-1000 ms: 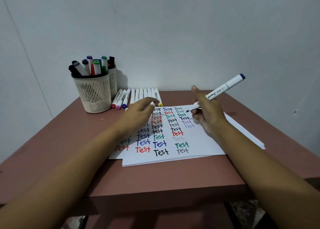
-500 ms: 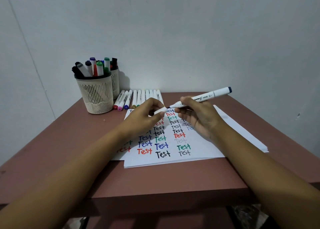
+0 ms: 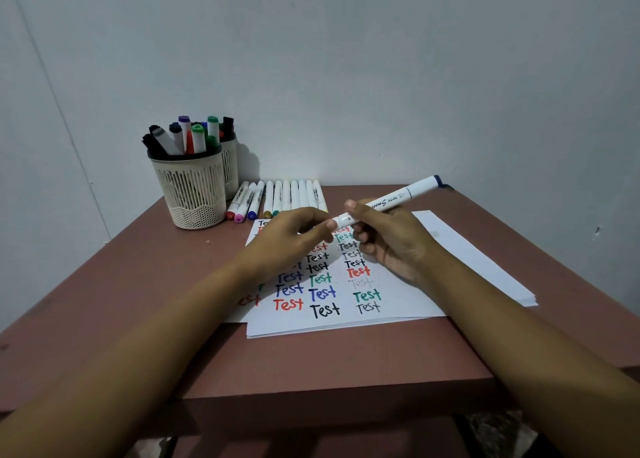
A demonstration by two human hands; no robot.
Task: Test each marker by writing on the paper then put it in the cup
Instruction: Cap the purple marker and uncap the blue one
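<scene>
Status: the writing stroke for this one is over. Versus a second ago (pen grip, tip bare over the sheet), my right hand (image 3: 391, 243) now carries the white plastic marker with the dark blue end plug (image 3: 398, 199) near level above the middle of the brown table (image 3: 138, 301). It's clear of the white paper sheets (image 3: 450, 249), plug pointing toward the far right corner. Right hand grips the barrel, fingers curled round it. My left hand (image 3: 291, 239) is off the paper and up at the tip end, fingertips pinching the small white cap (image 3: 346, 220), which now covers the tip. Can't tell if it's fully clicked home. So the test reads as done and the recap as nearly done. Next, by my reckoning: seat the cap, then move the marker to the cream slotted plastic cup (image 3: 192, 187) at the far left corner. That cup is already crowded with markers, so entry needs a gap. A second matching cup (image 3: 230, 170) stands just behind it. A row of white markers (image 3: 287, 196) lies along the far edge, just right of the cups. Presumably untested, so plenty left.
</scene>
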